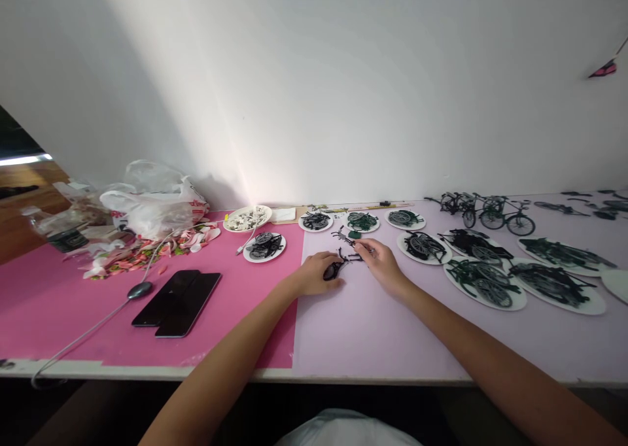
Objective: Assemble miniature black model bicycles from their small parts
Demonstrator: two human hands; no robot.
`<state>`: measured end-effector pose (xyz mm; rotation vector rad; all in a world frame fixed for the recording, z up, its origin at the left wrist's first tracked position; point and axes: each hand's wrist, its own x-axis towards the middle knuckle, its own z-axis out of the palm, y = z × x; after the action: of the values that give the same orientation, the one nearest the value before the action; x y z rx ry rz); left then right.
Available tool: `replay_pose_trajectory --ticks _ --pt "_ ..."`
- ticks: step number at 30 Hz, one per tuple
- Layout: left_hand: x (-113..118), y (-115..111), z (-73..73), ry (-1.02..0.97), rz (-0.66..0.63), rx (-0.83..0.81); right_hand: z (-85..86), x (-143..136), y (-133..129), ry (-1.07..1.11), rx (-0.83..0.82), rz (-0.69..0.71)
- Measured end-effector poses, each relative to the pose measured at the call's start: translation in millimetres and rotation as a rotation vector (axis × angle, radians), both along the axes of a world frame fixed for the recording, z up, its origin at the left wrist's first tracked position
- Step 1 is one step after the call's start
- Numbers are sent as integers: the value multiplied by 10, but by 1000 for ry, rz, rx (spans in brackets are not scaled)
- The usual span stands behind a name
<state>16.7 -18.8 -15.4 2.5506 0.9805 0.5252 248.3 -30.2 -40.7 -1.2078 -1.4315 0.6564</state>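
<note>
pale wall [343,93] rises behind a pink-and-lilac surface [353,341], where two dark phones [190,302] serve as our landmark. well to the right of the phones, and slightly beyond them, the black model-bicycle parts [349,259] lie between our hands. our right hand [385,267] has thumb and forefinger together, pinched on a thin length of them; our left hand [315,274] curls around a wheel [331,271], thumb and fingers apart on either side, and we cannot tell whether that grip presses. we judge these parts light, stiff and probably plastic, a little slippery and fragile at the thin struts, so we favour a hold on the main frame tubes. farther right of the phones, white plates [596,304] carry similar pieces. our fingers hide the joints, so which parts connect is unclear, and the view's right edge cuts off one plate.
</note>
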Motion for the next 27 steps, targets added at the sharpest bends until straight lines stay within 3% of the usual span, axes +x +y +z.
replay_pose_trajectory --ticks 10,16,22,27 --pt "-6 10 141 -324 307 -136 77 -73 -88 92 -90 84" --pt "68 -1 95 -555 326 -178 70 -107 -86 129 -91 126" --pt "63 2 -1 -480 311 29 41 -93 -80 114 -102 121" --pt "41 14 22 -415 251 124 44 -93 -82 141 -138 91"
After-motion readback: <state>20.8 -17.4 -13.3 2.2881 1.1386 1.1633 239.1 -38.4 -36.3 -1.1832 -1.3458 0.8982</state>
